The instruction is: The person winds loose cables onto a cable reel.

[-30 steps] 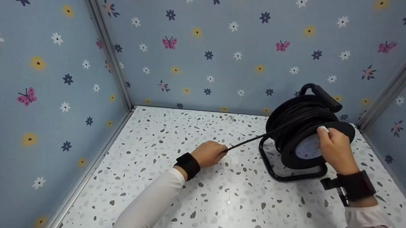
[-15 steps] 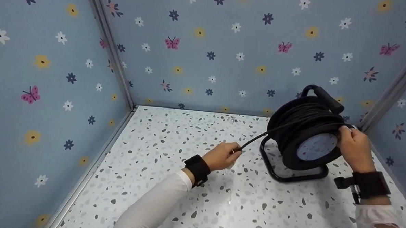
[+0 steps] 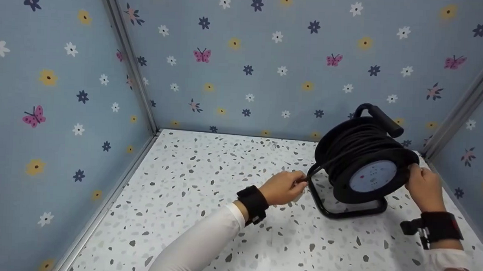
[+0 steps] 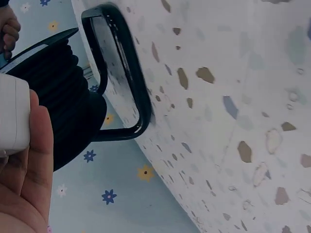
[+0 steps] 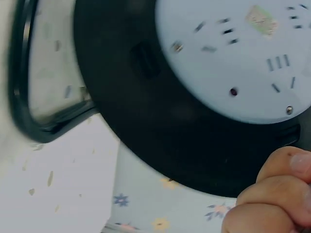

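Observation:
A black cable reel [image 3: 342, 168] with a grey socket face [image 3: 373, 176] stands on its tube frame at the right, wound with black cable [image 3: 357, 136]. My left hand [image 3: 284, 188] pinches the loose cable just left of the reel. In the left wrist view, a white rounded block [image 4: 13, 114] lies against that hand's fingers, partly cut off by the frame edge. My right hand [image 3: 426, 188] grips the right rim of the reel's front disc, fingers curled at its edge; the right wrist view shows those fingers [image 5: 272, 204] beside the slotted socket face.
The reel's carrying handle [image 3: 385, 120] rises at the back, near the flowered rear wall [image 3: 227, 78]. Its black tube foot [image 3: 354, 214] rests on the speckled white tabletop [image 3: 207, 170]. Flowered side panels with metal edges stand left and right.
My left hand has moved right toward the reel, and the cable's free stretch has shortened. The reel's disc has turned, with my right hand shifting to its right edge.

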The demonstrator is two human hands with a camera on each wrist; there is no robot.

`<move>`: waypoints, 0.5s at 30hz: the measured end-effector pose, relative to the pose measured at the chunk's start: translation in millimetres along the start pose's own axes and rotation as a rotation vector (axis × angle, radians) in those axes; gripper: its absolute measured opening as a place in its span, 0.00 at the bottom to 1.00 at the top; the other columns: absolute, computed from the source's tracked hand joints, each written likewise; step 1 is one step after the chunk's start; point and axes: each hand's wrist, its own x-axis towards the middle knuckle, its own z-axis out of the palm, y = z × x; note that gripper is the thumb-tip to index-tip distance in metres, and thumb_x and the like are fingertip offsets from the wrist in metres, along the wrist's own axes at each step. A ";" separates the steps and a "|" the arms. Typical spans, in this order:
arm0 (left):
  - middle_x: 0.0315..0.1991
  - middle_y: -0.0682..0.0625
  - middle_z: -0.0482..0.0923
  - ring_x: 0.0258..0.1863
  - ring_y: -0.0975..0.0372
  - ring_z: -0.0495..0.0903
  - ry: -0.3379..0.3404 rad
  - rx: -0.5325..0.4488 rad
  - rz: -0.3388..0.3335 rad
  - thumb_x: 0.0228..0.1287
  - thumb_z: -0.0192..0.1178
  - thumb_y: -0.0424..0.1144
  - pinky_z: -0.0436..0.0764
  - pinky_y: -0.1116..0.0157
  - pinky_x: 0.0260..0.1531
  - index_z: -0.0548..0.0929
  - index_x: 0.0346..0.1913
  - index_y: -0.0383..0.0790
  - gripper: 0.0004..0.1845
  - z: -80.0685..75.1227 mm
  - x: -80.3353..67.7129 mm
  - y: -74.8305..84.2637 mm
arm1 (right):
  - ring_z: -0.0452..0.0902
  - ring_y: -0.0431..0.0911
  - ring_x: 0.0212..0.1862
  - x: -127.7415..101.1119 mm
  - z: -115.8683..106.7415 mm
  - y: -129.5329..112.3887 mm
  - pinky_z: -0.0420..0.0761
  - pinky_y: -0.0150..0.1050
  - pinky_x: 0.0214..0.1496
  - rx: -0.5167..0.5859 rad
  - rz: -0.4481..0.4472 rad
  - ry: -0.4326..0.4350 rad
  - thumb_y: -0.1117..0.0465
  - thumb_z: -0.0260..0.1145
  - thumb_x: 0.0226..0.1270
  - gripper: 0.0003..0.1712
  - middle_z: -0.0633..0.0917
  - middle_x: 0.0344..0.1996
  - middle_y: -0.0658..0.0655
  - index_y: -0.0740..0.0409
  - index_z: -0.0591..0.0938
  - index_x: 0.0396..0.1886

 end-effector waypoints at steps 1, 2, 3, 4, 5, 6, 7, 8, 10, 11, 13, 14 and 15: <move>0.36 0.47 0.87 0.29 0.69 0.76 0.013 0.027 0.004 0.86 0.53 0.40 0.75 0.72 0.36 0.85 0.53 0.37 0.12 0.1 3.0 3.6 | 0.71 0.44 0.21 -1.0 1.9 3.5 0.69 0.39 0.33 -0.010 -0.002 -0.002 0.44 0.36 0.88 0.35 0.78 0.15 0.46 0.57 0.74 0.23; 0.37 0.48 0.88 0.29 0.68 0.77 0.020 0.052 0.008 0.86 0.53 0.41 0.75 0.72 0.36 0.85 0.53 0.38 0.12 0.3 5.8 7.1 | 0.71 0.46 0.20 -2.2 3.8 6.9 0.69 0.41 0.32 -0.023 -0.002 -0.008 0.44 0.36 0.88 0.35 0.79 0.15 0.47 0.57 0.74 0.24; 0.38 0.48 0.88 0.29 0.68 0.78 0.024 0.074 0.012 0.85 0.53 0.41 0.76 0.72 0.36 0.85 0.54 0.39 0.13 0.8 8.6 10.5 | 0.70 0.47 0.20 -3.4 5.8 10.0 0.68 0.42 0.31 -0.037 -0.005 -0.012 0.44 0.35 0.88 0.35 0.78 0.15 0.49 0.58 0.72 0.24; 0.38 0.49 0.89 0.30 0.67 0.79 0.026 0.094 0.018 0.85 0.53 0.42 0.76 0.72 0.36 0.85 0.54 0.40 0.13 1.5 11.1 13.6 | 0.69 0.48 0.20 -4.7 8.0 12.9 0.68 0.43 0.31 -0.050 -0.004 -0.010 0.44 0.35 0.88 0.34 0.77 0.16 0.50 0.58 0.71 0.25; 0.39 0.49 0.90 0.31 0.67 0.80 0.032 0.113 0.021 0.85 0.54 0.42 0.77 0.72 0.37 0.85 0.54 0.40 0.12 2.4 13.8 16.5 | 0.67 0.49 0.20 -6.3 10.0 15.3 0.67 0.43 0.30 -0.066 -0.006 -0.004 0.44 0.35 0.88 0.33 0.75 0.17 0.51 0.58 0.70 0.25; 0.40 0.49 0.90 0.31 0.66 0.81 0.036 0.130 0.023 0.85 0.54 0.42 0.78 0.72 0.37 0.85 0.54 0.41 0.12 3.5 16.5 19.0 | 0.65 0.49 0.20 -7.4 12.0 17.9 0.66 0.44 0.29 -0.077 -0.001 -0.003 0.44 0.35 0.88 0.33 0.74 0.17 0.53 0.57 0.68 0.24; 0.40 0.50 0.90 0.31 0.66 0.82 0.042 0.139 0.023 0.85 0.54 0.43 0.79 0.72 0.37 0.85 0.54 0.42 0.12 4.7 19.1 20.8 | 0.63 0.50 0.20 -8.6 13.6 20.0 0.64 0.45 0.29 -0.086 0.001 -0.005 0.44 0.35 0.88 0.33 0.71 0.18 0.54 0.57 0.67 0.24; 0.40 0.50 0.90 0.31 0.66 0.83 0.052 0.138 0.021 0.85 0.54 0.43 0.80 0.72 0.37 0.85 0.53 0.42 0.12 5.6 21.7 22.8 | 0.61 0.50 0.21 -9.5 14.9 22.2 0.63 0.45 0.29 -0.094 0.004 -0.010 0.44 0.35 0.88 0.32 0.69 0.19 0.55 0.57 0.65 0.24; 0.41 0.50 0.91 0.33 0.65 0.85 0.073 0.116 0.011 0.85 0.55 0.43 0.81 0.72 0.38 0.86 0.53 0.42 0.12 7.1 26.4 26.6 | 0.59 0.50 0.22 -10.4 17.1 26.1 0.62 0.45 0.29 -0.104 0.008 -0.017 0.44 0.35 0.88 0.32 0.67 0.19 0.55 0.57 0.65 0.25; 0.43 0.50 0.91 0.35 0.64 0.87 0.080 0.097 0.005 0.85 0.55 0.43 0.82 0.72 0.40 0.86 0.53 0.43 0.12 7.5 28.4 28.4 | 0.60 0.50 0.22 -10.8 18.3 27.9 0.63 0.45 0.29 -0.108 0.009 -0.024 0.44 0.35 0.89 0.31 0.67 0.20 0.56 0.57 0.65 0.25; 0.46 0.49 0.92 0.39 0.63 0.89 0.089 0.049 -0.004 0.85 0.56 0.43 0.83 0.72 0.44 0.87 0.55 0.42 0.12 8.3 31.4 31.5 | 0.61 0.51 0.23 -11.3 20.3 31.0 0.63 0.46 0.31 -0.111 0.014 -0.042 0.45 0.35 0.89 0.31 0.68 0.21 0.56 0.58 0.65 0.26; 0.47 0.49 0.92 0.42 0.64 0.90 0.094 0.025 -0.004 0.85 0.57 0.43 0.83 0.73 0.46 0.87 0.56 0.42 0.12 8.4 32.7 33.0 | 0.62 0.52 0.24 -11.3 21.2 32.2 0.64 0.46 0.32 -0.115 0.017 -0.051 0.45 0.34 0.89 0.31 0.68 0.21 0.56 0.58 0.66 0.26; 0.48 0.49 0.92 0.43 0.64 0.90 0.096 0.001 -0.004 0.85 0.57 0.43 0.83 0.74 0.47 0.87 0.57 0.42 0.13 8.6 33.8 34.0 | 0.63 0.52 0.25 -11.1 22.0 33.1 0.64 0.46 0.32 -0.117 0.021 -0.060 0.45 0.34 0.89 0.31 0.69 0.22 0.57 0.58 0.66 0.27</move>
